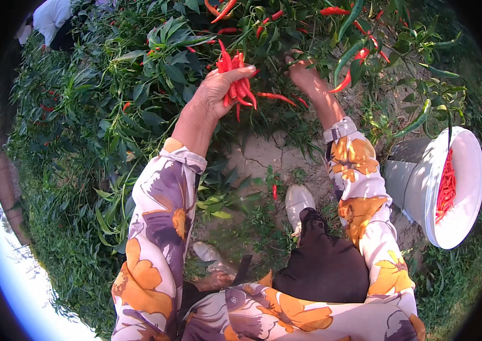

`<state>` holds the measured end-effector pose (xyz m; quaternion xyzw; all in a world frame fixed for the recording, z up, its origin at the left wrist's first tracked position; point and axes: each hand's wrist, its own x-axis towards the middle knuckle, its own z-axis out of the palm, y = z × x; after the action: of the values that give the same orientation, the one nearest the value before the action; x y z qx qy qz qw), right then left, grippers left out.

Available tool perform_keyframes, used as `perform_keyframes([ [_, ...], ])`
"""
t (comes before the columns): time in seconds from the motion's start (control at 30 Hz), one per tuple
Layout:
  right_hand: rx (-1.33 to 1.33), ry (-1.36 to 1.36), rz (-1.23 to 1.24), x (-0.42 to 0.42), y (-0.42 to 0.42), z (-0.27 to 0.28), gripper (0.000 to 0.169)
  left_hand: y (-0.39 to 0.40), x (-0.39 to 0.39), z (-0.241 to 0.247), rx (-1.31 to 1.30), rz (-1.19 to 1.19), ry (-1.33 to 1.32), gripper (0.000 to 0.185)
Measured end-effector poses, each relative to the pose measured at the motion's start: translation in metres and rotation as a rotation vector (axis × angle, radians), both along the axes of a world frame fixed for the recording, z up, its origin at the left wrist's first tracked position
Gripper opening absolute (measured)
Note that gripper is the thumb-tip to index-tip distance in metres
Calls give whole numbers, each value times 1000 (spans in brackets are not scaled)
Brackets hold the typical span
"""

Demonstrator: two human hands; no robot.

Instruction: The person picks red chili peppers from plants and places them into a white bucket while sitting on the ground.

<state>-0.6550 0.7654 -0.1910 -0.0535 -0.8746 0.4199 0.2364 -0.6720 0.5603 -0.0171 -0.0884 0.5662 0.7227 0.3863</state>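
My left hand (219, 87) is closed around a bunch of red chili peppers (239, 85), their tips sticking out above and below the thumb. To its right, my right hand (300, 70) reaches in among the leaves of a chili plant (266, 55); its fingers are partly hidden by foliage, so what they touch cannot be told. Red chilies hang near both hands, one of them (276, 97) just below and between them. Green chilies (348, 57) hang to the right of my right hand.
A white plastic bucket (458, 238) with red chilies (446, 187) inside stands tilted at the right. Dense chili plants (74, 170) fill the left. Bare cracked soil (258, 157) and my shoes (298, 202) lie below my hands. Another person (53, 19) is at the upper left.
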Motion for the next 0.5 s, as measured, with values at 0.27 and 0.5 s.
perform_keyframes([
  [0.27, 281, -361, 237, -19, -57, 72, 32, -8, -16, -6, -404, -94, 513, 15],
  [0.5, 194, -399, 220, -57, -47, -14, 28, 12, -27, -19, -928, -328, 913, 33],
])
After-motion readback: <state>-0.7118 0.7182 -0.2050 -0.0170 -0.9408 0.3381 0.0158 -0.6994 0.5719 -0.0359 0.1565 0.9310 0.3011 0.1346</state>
